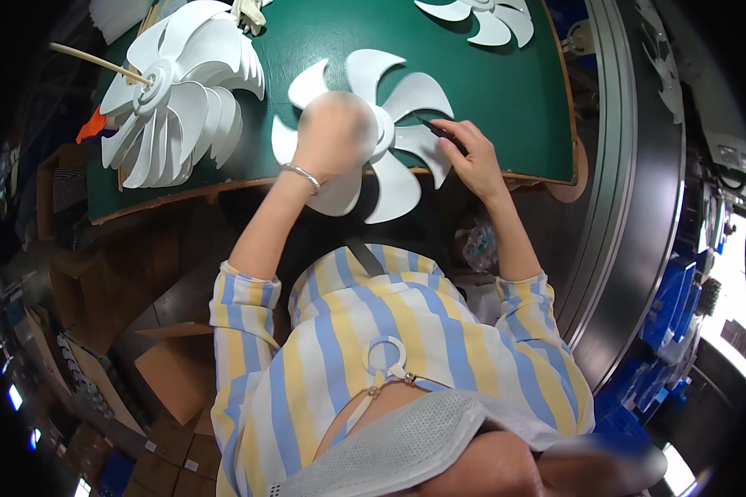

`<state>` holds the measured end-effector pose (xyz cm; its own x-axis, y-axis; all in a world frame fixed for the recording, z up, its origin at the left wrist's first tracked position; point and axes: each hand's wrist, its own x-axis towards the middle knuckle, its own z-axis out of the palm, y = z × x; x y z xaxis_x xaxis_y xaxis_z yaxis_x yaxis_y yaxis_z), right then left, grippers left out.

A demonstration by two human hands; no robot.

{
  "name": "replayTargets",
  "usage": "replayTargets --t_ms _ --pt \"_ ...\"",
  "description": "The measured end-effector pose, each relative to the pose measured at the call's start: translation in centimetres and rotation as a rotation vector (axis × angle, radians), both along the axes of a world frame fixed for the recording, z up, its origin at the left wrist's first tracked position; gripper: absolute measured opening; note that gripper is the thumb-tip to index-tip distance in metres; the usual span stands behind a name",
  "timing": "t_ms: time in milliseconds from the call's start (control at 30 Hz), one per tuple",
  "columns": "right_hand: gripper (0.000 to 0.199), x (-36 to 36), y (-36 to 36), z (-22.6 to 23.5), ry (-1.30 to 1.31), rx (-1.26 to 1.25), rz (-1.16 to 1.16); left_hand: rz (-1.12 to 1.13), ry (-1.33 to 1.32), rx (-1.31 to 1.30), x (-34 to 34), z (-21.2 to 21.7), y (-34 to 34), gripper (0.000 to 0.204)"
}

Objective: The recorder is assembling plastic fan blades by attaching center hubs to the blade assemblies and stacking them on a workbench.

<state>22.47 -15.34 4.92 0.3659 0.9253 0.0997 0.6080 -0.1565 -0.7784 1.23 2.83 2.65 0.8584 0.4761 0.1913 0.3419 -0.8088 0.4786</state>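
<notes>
A white plastic fan blade lies flat on the green table mat, overhanging the near edge. My left hand rests on its hub, blurred, with a silver bracelet at the wrist. My right hand grips a small dark tool, its tip touching a blade on the right side of the fan.
A stack of white fan blades sits on a wooden rod at the left. Another white fan blade lies at the far edge. A curved conveyor rail runs on the right. Cardboard boxes are on the floor lower left, blue crates lower right.
</notes>
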Motion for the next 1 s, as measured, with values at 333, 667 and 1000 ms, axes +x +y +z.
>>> replayTargets --t_ms 333,667,1000 --pt "0.026 -3.5 -0.2 0.3 -0.245 -0.086 0.078 0.196 -0.033 0.150 1.2 -2.0 -2.9 0.084" --pt "0.027 -4.9 -0.3 -1.1 -0.315 -0.063 0.065 0.209 -0.029 0.179 1.5 -1.8 -3.0 0.093" --pt "0.027 -4.9 -0.2 -0.8 -0.320 -0.100 0.071 0.223 0.009 0.135 1.6 -1.8 -2.9 0.086"
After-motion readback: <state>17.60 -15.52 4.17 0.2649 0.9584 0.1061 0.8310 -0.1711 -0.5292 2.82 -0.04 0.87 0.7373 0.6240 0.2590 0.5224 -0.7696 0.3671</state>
